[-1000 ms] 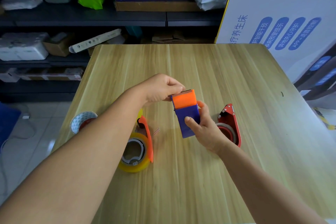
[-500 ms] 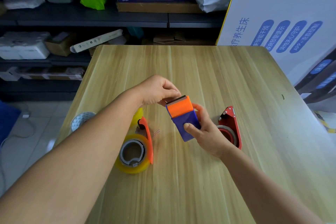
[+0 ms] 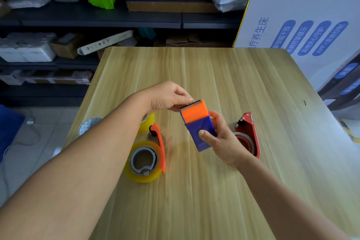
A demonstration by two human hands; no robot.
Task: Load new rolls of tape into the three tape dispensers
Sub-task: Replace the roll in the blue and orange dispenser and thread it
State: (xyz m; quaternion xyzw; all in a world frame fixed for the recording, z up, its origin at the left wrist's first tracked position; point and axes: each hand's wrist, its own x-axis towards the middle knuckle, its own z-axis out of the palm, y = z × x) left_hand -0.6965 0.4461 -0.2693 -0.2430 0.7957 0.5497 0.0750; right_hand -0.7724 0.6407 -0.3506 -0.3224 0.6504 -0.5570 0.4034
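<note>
The wooden worktop (image 3: 214,76) fills most of the view, with dark shelves of boxes behind it and a large white printed board (image 3: 303,15) leaning at the far right. On the worktop, left of centre, an orange dispenser (image 3: 158,142) is seen lying on its side with a yellow roll of tape (image 3: 144,163) already seated on its hub; a second yellow roll (image 3: 149,122) sits just behind it, partly hidden by the left forearm. To the right a red dispenser (image 3: 248,134) lies with a roll in it as well.

Held above the worktop between them is the blue and orange dispenser (image 3: 198,124). Compared with a second ago it has been tipped so that its toothed blade end leans further toward the left hand (image 3: 167,97), whose fingers (image 3: 185,104) are pinched together at that blade edge; whether a tape end is caught there cannot be told. The right hand (image 3: 222,138) is wrapped around the blue body, thumb pressed on its face.

The tilt suggests the tape is being threaded or checked at the cutter, so this third dispenser is judged nearly loaded and the task close to done.
</note>
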